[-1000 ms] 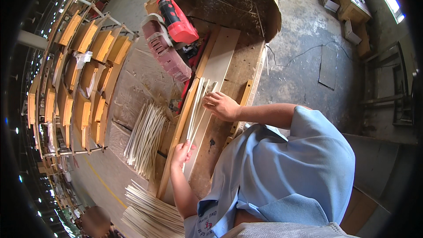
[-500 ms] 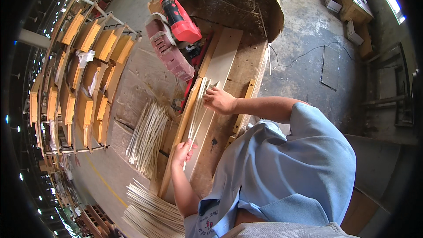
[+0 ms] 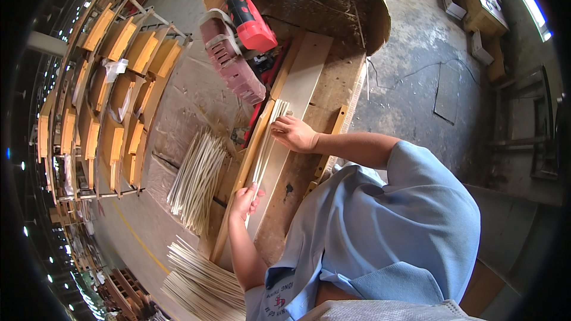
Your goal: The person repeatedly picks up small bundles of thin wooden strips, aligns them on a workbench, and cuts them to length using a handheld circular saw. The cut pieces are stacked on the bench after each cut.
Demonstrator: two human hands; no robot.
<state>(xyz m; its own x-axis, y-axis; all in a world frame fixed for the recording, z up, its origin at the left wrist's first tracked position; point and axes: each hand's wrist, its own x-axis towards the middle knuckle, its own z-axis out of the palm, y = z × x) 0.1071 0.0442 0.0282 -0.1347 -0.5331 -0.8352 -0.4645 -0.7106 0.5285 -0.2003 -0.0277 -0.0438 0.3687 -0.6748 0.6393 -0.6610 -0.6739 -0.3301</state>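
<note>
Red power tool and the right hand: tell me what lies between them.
In the head view, the far ends of the thin pale strips and the pale plank under them fill the stretch between the red power tool and the right hand.
</note>
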